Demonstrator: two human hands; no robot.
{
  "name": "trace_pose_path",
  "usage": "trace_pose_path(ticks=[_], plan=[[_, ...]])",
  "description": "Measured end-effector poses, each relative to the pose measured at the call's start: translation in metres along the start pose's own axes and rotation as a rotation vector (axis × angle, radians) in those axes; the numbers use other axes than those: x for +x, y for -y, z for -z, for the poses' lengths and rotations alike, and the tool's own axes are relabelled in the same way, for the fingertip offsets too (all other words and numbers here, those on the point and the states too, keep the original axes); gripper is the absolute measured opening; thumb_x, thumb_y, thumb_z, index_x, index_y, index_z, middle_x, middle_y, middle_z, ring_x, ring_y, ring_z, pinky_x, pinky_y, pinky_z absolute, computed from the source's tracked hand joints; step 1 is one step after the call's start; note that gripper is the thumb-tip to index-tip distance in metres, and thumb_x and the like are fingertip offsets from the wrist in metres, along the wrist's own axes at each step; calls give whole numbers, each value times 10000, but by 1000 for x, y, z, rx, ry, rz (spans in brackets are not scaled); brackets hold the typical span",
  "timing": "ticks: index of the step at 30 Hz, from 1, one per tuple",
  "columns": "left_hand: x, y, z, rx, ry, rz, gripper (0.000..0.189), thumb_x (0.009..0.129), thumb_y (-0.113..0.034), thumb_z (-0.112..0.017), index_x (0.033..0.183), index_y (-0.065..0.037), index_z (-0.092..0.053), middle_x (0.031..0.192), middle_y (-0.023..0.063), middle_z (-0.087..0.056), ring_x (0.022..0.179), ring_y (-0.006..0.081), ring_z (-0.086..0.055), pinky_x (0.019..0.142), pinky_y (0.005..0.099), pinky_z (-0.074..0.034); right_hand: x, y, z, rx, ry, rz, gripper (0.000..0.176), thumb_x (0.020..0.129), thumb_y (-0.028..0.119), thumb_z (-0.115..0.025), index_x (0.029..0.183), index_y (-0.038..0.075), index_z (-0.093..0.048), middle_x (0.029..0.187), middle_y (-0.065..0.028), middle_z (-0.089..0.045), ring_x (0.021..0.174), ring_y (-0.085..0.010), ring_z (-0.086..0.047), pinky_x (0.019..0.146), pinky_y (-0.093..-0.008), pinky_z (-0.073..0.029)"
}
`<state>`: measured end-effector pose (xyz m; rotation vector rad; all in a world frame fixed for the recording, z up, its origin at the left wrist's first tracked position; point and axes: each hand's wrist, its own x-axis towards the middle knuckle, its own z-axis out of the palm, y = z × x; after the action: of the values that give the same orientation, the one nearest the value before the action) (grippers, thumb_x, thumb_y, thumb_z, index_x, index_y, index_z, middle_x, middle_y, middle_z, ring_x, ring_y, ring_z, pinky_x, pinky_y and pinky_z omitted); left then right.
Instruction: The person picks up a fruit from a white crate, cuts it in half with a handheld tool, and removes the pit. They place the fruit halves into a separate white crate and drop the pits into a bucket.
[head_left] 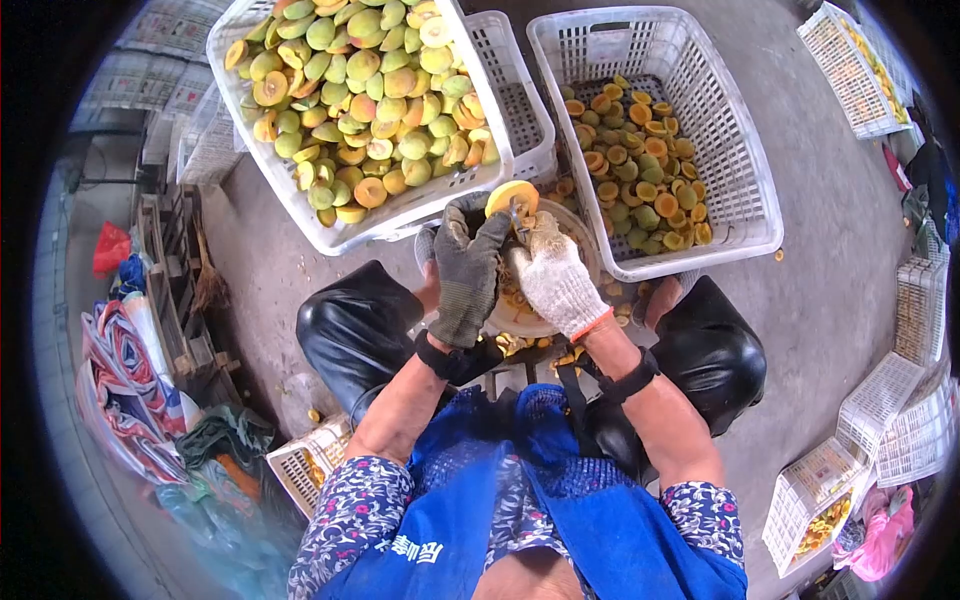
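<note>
My left hand (pixel 468 268), in a dark grey glove, is closed around a yellow-orange fruit half (pixel 511 197) at the centre. My right hand (pixel 556 272), in a dirty white glove with an orange cuff, is closed on a small metal tool (pixel 520 212) whose end touches the fruit. Both hands are above a round tub (pixel 518 322) with fruit scraps in it. At the upper left, a tilted white crate (pixel 330 238) is full of green and orange fruit halves. Another white crate (pixel 765 215), at the upper right, holds hollowed fruit halves.
An emptier white crate (pixel 545 160) is between the two large ones. Wooden pallets (pixel 180 290) and bundled plastic sacks (pixel 125 370) lie at the left. More white crates (pixel 815 500) line the right side. Fruit scraps are scattered on the floor.
</note>
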<state>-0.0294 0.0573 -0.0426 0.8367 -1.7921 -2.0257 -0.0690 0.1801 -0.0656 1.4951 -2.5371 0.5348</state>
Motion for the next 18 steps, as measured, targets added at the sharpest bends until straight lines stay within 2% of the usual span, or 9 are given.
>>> trace_pose_path(ticks=[4,6,7,10,12,13,15,16,18], plan=[[4,-6,10,-96,151,42,239,940,-179,-528,1092,2,-491,1052,102,-566,863,128,-594,757,254,-523,0,-2,3,162,66,-43,210,799,128,-568,950,-14,-604,1043,-241,-550,914,-407,-554,767,-452,-469],[7,-31,6,-534,235,238,376,980,-338,-422,1124,4,-487,1096,105,-555,886,160,-599,799,289,-520,1,2,5,285,-8,-80,223,799,132,-571,962,-16,-602,1026,-254,-553,907,-406,-561,773,-451,-470],[15,-25,8,-437,301,194,498,986,-437,-323,1131,7,-497,1067,100,-574,900,197,-606,833,331,-515,0,6,8,289,-6,-75,223,799,132,-571,962,-16,-602,1026,-254,-553,907,-406,-561,773,-451,-470],[19,-17,10,-348,336,183,488,965,-444,-397,1032,8,-567,967,114,-631,859,191,-631,767,301,-539,1,9,14,202,31,24,222,810,126,-561,962,-31,-597,1007,-252,-556,903,-381,-571,769,-440,-465],[18,-17,8,-420,335,214,471,969,-425,-400,976,6,-590,898,118,-640,825,192,-635,745,306,-544,5,3,16,646,196,-135,238,795,142,-561,914,-62,-589,985,-289,-559,941,-351,-572,782,-438,-459],[19,-15,10,-371,392,187,454,970,-404,-408,963,11,-592,884,117,-641,824,187,-632,745,295,-539,9,3,27,647,199,-136,238,795,142,-561,914,-62,-589,985,-289,-559,941,-351,-572,782,-438,-459],[23,-7,16,-321,441,158,437,971,-383,-416,950,15,-595,870,117,-641,823,182,-629,745,284,-533,21,4,51,1147,423,-570,268,781,171,-549,878,-79,-564,889,-260,-586,826,-302,-617,684,-429,-482],[26,5,21,-219,508,94,451,967,-398,-415,915,17,-582,867,122,-625,816,198,-619,762,314,-518,15,4,40,1150,429,-561,268,781,171,-549,878,-79,-564,889,-260,-586,826,-302,-617,684,-429,-482],[27,-4,20,-127,652,28,445,949,-396,-446,848,15,-584,847,120,-611,801,206,-602,772,340,-494,1,1,9,900,245,-195,309,774,203,-555,897,-80,-554,773,-175,-601,649,-218,-624,529,-361,-483]])
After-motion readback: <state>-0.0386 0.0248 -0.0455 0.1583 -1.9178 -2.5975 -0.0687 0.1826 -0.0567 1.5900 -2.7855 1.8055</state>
